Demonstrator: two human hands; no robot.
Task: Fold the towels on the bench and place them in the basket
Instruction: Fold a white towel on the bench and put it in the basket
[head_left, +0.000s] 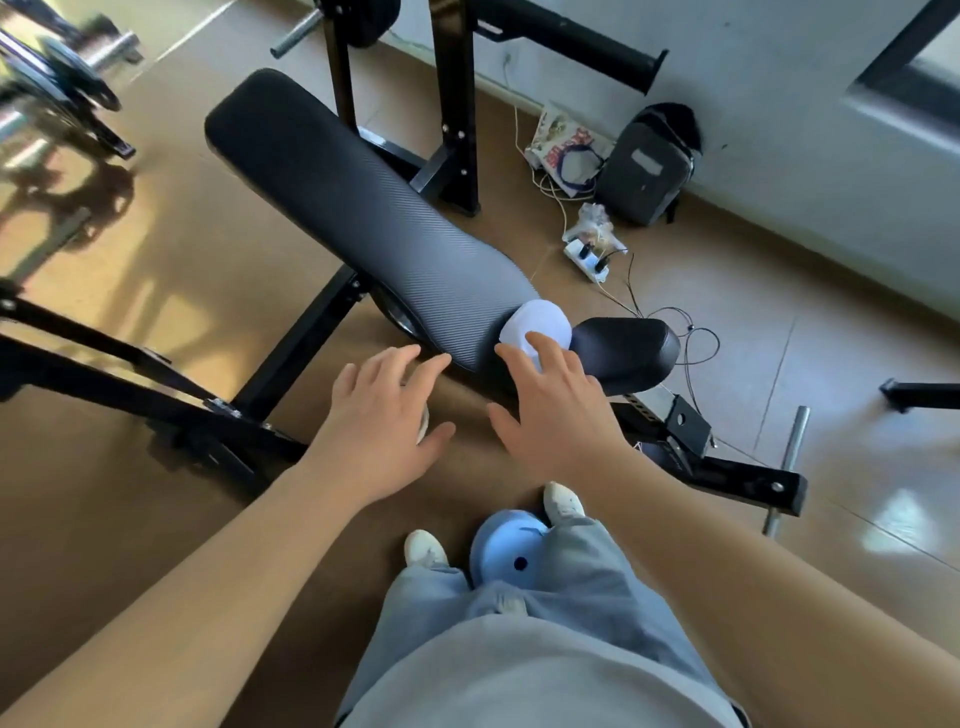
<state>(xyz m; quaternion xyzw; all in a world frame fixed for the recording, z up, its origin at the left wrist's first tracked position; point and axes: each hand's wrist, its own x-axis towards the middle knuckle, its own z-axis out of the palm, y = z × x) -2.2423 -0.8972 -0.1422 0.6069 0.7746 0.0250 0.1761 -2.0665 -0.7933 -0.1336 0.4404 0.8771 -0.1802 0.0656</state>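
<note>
A small white towel (535, 323) lies bunched on the black weight bench (363, 208), in the gap between the long back pad and the short seat pad (626, 353). My right hand (556, 410) reaches over the bench's near edge with spread fingers, and its fingertips overlap the towel's near side. My left hand (384, 410) hovers beside it, fingers spread, holding nothing, just short of the pad's edge. A light blue rounded object (506, 551) sits on the floor between my feet; whether it is the basket I cannot tell.
The bench's black steel frame (291, 358) and bars cross the brown floor to the left and right. By the wall stand a dark backpack (644, 166), a power strip (587, 254) with cables, and some packets. Weight plates and a barbell are at the far left.
</note>
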